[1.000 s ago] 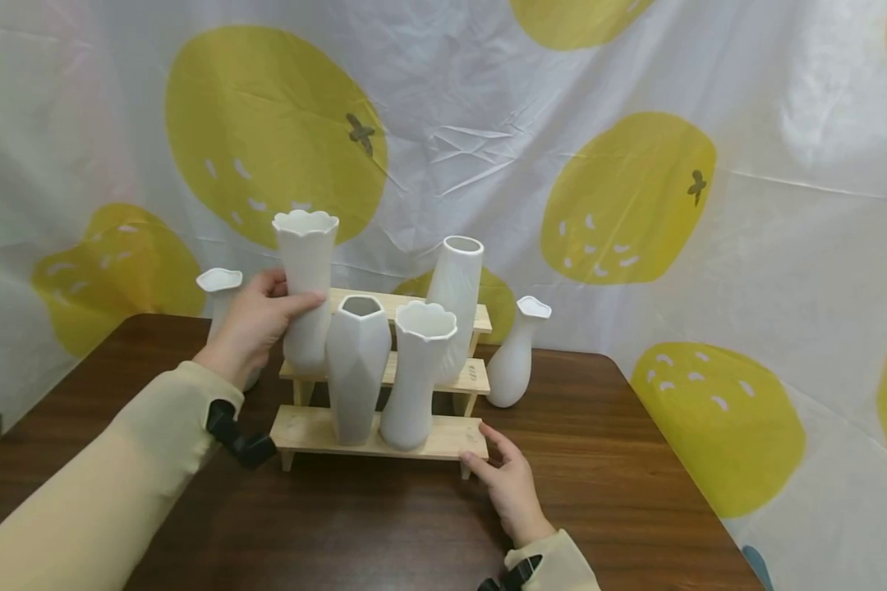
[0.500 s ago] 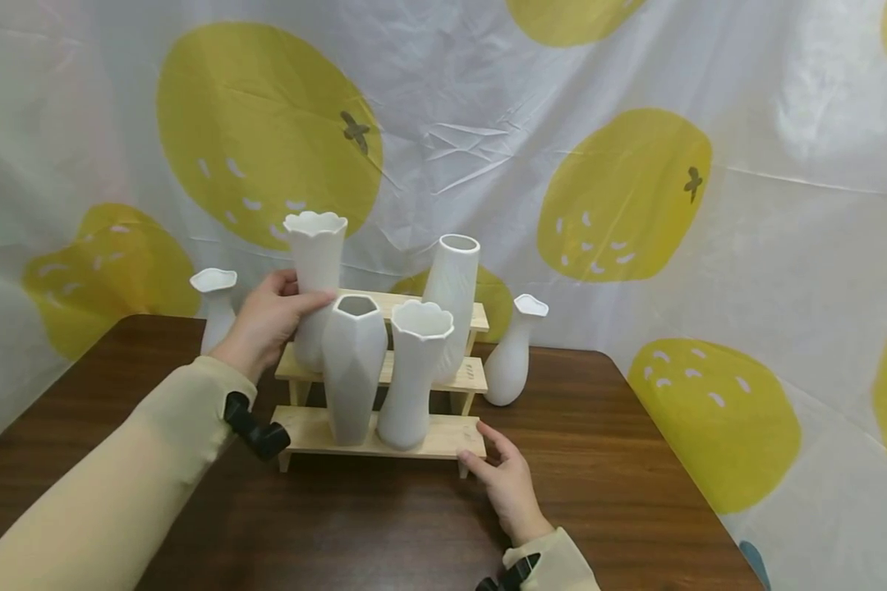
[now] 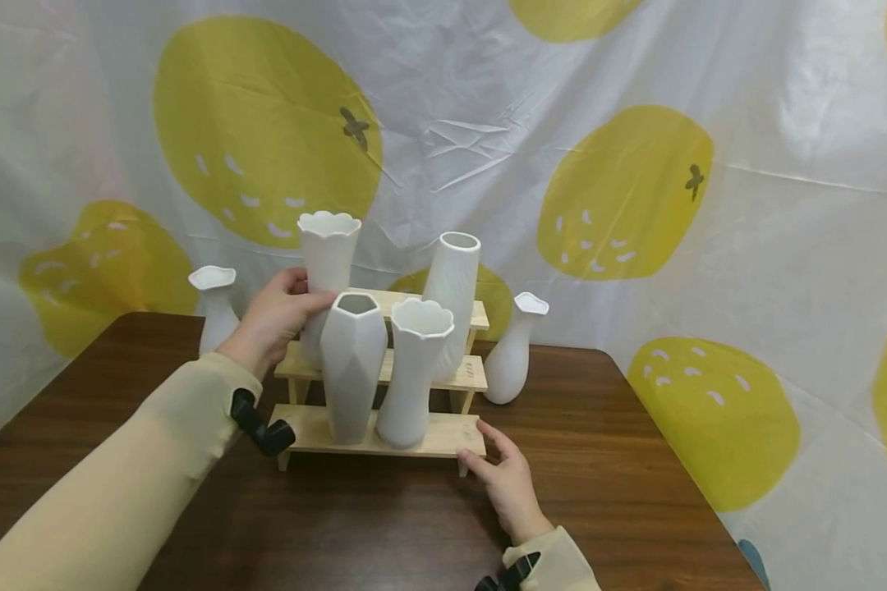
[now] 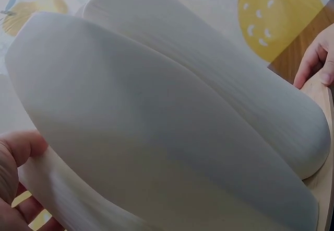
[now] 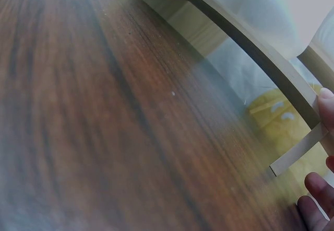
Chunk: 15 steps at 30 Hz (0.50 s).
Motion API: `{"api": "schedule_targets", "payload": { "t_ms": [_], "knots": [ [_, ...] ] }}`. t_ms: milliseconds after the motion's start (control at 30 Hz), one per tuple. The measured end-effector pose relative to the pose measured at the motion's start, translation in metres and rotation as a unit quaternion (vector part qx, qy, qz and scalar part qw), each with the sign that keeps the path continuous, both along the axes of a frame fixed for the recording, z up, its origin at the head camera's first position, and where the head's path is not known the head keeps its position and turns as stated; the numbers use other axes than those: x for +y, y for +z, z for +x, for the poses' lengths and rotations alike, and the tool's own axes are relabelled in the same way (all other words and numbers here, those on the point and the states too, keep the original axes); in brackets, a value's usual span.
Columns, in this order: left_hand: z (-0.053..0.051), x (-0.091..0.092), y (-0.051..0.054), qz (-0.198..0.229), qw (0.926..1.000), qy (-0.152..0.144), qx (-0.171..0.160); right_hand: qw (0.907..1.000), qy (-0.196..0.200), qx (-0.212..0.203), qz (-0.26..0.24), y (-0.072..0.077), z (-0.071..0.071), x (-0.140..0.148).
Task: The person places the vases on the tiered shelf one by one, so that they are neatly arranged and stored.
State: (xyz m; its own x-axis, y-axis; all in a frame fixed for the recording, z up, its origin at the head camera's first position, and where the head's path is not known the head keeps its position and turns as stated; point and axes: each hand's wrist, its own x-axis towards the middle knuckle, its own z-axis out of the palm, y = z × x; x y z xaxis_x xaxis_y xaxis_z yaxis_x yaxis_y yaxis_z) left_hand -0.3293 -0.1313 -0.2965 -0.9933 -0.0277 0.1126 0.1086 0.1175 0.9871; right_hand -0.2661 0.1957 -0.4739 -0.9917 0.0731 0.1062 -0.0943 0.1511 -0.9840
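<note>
1. The left hand (image 3: pixel 277 316) grips the tall scalloped vase (image 3: pixel 328 254), its thumb across the front and its fingers reaching round behind. The gap between thumb and fingers is just the vase's width.
2. The right hand (image 3: pixel 510 484) pinches the front right corner of the wooden stand (image 3: pixel 473 373) at its lowest step (image 3: pixel 454 431), thumb on the front edge.
3. The held vase is at the left end of the middle step (image 3: pixel 291 367). The wrist and the faceted vase (image 3: pixel 353 369) partly cover its base, so I cannot tell whether it bears fully on the wood.
4. By my judgement, 3 vases are set: the faceted vase and the short scalloped vase (image 3: pixel 414 386) side by side on the lowest step, and the smooth tapered vase (image 3: pixel 451 304) towards the middle step's right end. The 4th seems nearly placed, but the hand has not let go.
5. Off the stand are 2 flared vases, 1 near the back left corner of the desk (image 3: pixel 606 460) (image 3: pixel 218 316) and 1 just beyond the stand's right end (image 3: pixel 508 369). Whether they belong on it, I cannot say.
6. The held vase looks plain white, slim, close to upright, with a wavy, widening mouth.
</note>
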Motion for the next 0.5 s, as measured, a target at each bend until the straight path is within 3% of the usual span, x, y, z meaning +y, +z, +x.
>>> {"api": "schedule_targets", "payload": {
  "t_ms": [500],
  "knots": [
    [0.0005, 0.002, -0.001, -0.022, 0.9997, -0.004, -0.013, 1.0, 0.002, 0.004, 0.008, 0.0007, 0.001, -0.0007]
  ]
}}
